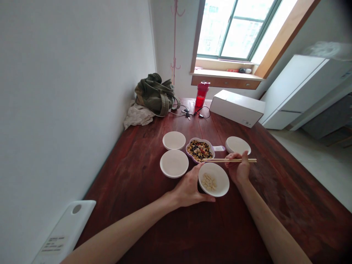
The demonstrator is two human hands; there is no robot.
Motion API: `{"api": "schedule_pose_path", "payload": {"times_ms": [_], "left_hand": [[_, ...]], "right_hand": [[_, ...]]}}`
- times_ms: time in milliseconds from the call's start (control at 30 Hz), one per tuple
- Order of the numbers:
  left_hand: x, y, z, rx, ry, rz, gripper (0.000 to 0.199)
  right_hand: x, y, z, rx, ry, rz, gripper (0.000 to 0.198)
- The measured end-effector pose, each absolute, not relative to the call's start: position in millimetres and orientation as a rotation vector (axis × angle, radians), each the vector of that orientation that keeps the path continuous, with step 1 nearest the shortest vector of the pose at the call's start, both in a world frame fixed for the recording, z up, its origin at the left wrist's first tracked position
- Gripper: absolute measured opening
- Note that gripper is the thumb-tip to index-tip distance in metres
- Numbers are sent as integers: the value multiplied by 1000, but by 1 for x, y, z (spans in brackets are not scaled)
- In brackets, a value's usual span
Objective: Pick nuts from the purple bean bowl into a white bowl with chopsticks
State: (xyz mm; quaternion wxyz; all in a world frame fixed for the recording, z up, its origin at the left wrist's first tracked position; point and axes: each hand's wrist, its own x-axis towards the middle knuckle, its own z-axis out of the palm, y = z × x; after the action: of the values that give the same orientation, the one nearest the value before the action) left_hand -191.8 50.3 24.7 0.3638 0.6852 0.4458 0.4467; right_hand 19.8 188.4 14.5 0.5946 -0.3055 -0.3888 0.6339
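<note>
My left hand (pixel 189 187) is wrapped round the near side of a white bowl (pixel 222 183), which holds several pale flat seeds (pixel 209 182) and tilts slightly. In my right hand (pixel 239 168) a pair of wooden chopsticks (pixel 222 160) lies level, tips pointing left. Those tips are over the near edge of a scalloped purple-rimmed dish (pixel 189 154) filled with mixed beans and grains (pixel 198 148). Two white bowls, a nearer one (pixel 174 164) and a farther one (pixel 174 140), stand left of the dish. Another white bowl (pixel 238 145) sits just beyond my right hand.
The dark red wooden table (pixel 132 205) runs along a wall at left. At its far end are a green bag (pixel 155 93), a cloth (pixel 139 114), keys (pixel 187 115), a red bottle (pixel 202 94) and a white box (pixel 238 107). A white board (pixel 66 231) is at lower left.
</note>
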Motion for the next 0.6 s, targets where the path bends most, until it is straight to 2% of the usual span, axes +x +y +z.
{"api": "schedule_pose_path", "payload": {"times_ms": [600], "left_hand": [[-192,50,23,1794,1142,1143,123]], "right_hand": [[22,184,22,-642,-947,1551,72]]}}
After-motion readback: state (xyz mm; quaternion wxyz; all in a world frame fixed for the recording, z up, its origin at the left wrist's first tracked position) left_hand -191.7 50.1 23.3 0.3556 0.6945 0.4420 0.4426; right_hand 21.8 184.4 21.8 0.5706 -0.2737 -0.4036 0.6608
